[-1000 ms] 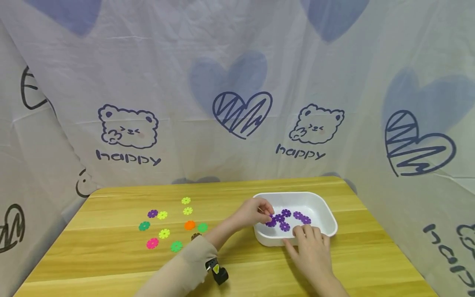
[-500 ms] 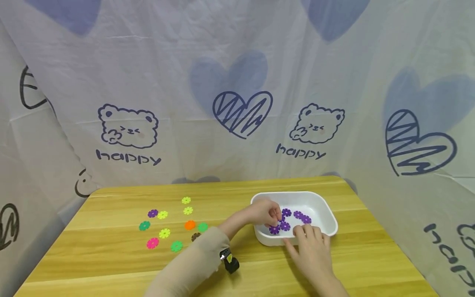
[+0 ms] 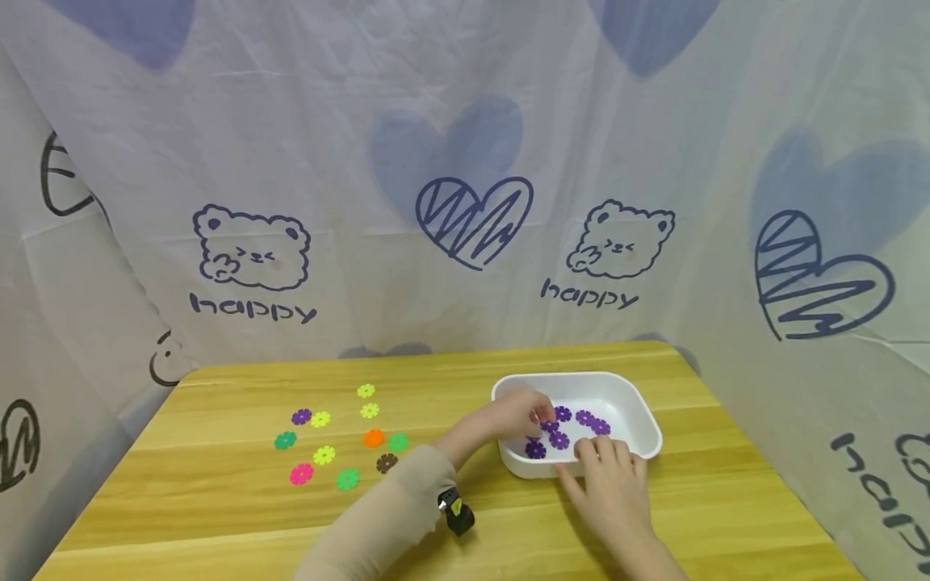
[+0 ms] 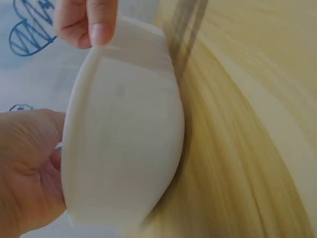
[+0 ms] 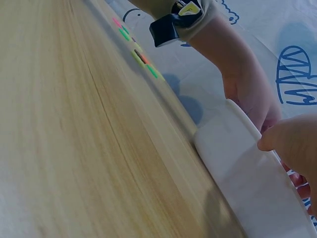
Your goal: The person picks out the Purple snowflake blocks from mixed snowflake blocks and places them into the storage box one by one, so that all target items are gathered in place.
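In the head view a white plastic tray (image 3: 581, 470) holds several purple snowflake building discs (image 3: 559, 440). My left hand (image 3: 517, 413) reaches over the tray's left end, its bent fingertips right at the discs. Seen from the left wrist, the tray wall (image 4: 119, 134) hides the fingertips of this hand (image 4: 27, 173), so I cannot tell whether they pinch a disc. My right hand (image 3: 613, 492) grips the tray's front rim. Its thumb lies outside the wall and its fingers reach over the inside, as the right wrist view also shows of this hand (image 5: 294, 151).
Left of the tray, more discs lie scattered on the wooden table (image 3: 218, 516): yellow (image 3: 324, 455), green (image 3: 348, 479), pink (image 3: 301, 474), orange (image 3: 374, 438), brown (image 3: 387, 463) and one purple (image 3: 301, 417). A printed cloth (image 3: 349, 266) hangs behind the table.
My left hand has moved right, deeper into the tray. The purple disc at its fingertips earlier now lies nearer the tray's front wall. My right hand stays on the rim.
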Demonstrator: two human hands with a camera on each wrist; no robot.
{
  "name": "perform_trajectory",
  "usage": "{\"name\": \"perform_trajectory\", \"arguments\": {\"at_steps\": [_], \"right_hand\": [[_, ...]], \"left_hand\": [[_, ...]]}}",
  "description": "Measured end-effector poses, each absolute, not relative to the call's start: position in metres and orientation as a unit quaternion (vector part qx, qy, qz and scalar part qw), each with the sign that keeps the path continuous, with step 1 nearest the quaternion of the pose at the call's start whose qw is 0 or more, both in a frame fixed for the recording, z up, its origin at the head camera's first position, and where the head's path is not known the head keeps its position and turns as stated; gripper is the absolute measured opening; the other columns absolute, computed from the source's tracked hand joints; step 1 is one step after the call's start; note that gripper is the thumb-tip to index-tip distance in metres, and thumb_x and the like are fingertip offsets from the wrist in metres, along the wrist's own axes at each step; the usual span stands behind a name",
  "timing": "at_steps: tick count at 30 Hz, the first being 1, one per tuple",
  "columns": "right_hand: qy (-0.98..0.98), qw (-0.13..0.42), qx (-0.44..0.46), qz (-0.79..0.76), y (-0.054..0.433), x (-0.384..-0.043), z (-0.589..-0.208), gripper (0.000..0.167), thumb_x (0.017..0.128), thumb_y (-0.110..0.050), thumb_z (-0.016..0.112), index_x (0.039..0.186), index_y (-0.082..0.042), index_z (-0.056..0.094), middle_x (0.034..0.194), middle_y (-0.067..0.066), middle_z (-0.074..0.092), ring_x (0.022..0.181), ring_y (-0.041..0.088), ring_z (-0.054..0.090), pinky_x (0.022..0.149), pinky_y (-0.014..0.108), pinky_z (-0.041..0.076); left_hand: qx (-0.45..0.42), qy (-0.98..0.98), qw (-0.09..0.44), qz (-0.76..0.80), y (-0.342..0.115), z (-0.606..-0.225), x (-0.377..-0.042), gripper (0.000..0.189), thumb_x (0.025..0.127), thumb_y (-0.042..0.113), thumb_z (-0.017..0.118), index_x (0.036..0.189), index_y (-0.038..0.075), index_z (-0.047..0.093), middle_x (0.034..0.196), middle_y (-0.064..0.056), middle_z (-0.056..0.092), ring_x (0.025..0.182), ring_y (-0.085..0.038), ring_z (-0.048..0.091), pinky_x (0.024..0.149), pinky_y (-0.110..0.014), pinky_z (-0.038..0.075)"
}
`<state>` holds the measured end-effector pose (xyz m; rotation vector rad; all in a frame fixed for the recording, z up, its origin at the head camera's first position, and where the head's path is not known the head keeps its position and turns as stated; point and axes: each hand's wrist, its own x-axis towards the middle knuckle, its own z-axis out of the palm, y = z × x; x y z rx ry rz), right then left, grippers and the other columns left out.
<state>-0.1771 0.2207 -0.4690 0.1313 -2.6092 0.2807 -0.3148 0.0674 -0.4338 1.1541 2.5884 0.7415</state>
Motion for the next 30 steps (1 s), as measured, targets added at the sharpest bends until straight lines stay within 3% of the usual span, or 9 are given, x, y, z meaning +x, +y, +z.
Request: {"name": "perform_trajectory", "arguments": {"at_steps": [7, 11, 18, 22, 30], "right_hand": [[-0.961, 0.251, 0.05, 0.105, 0.22, -0.178, -0.468, 0.032, 0.082, -0.039, 0.074, 0.094, -0.014, 0.058, 0.097, 0.005, 0.056, 0.098, 0.029, 0.049, 0.086, 0.047, 0.037], [-0.96, 0.254, 0.052, 0.106, 0.22, -0.178, -0.467, 0.032, 0.082, -0.039, 0.074, 0.094, -0.014, 0.058, 0.097, 0.006, 0.056, 0.098, 0.029, 0.049, 0.086, 0.048, 0.037], [-0.96, 0.253, 0.052, 0.107, 0.219, -0.178, -0.467, 0.031, 0.083, -0.038, 0.074, 0.094, -0.014, 0.058, 0.098, 0.006, 0.057, 0.098, 0.029, 0.05, 0.086, 0.047, 0.038], [-0.959, 0.259, 0.053, 0.105, 0.218, -0.178, -0.466, 0.031, 0.082, -0.038, 0.074, 0.093, -0.014, 0.058, 0.096, 0.005, 0.057, 0.097, 0.029, 0.05, 0.085, 0.047, 0.038], [-0.965, 0.234, 0.043, 0.107, 0.218, -0.177, -0.467, 0.031, 0.084, -0.04, 0.073, 0.095, -0.014, 0.058, 0.098, 0.006, 0.056, 0.1, 0.03, 0.049, 0.089, 0.051, 0.038]], "left_hand": [[0.381, 0.843, 0.084, 0.371, 0.046, -0.434, -0.314, 0.023, 0.086, 0.003, 0.07, 0.109, 0.001, 0.067, 0.111, -0.016, 0.07, 0.1, -0.025, 0.068, 0.083, -0.016, 0.053], [0.365, 0.818, 0.097, 0.433, 0.032, -0.431, -0.305, 0.022, 0.088, 0.005, 0.069, 0.109, 0.001, 0.067, 0.114, -0.019, 0.069, 0.108, -0.033, 0.065, 0.089, -0.021, 0.054], [0.354, 0.81, 0.101, 0.456, 0.007, -0.424, -0.284, 0.023, 0.093, 0.018, 0.066, 0.113, 0.009, 0.069, 0.117, -0.009, 0.07, 0.111, -0.024, 0.065, 0.095, -0.025, 0.053], [0.359, 0.809, 0.104, 0.454, -0.013, -0.423, -0.273, 0.029, 0.098, 0.023, 0.059, 0.121, 0.009, 0.066, 0.126, -0.009, 0.066, 0.119, -0.028, 0.061, 0.098, -0.029, 0.052], [0.32, 0.818, 0.087, 0.47, -0.057, -0.423, -0.25, 0.034, 0.099, 0.029, 0.056, 0.125, 0.008, 0.064, 0.129, -0.008, 0.065, 0.121, -0.027, 0.059, 0.099, -0.035, 0.053]]}}
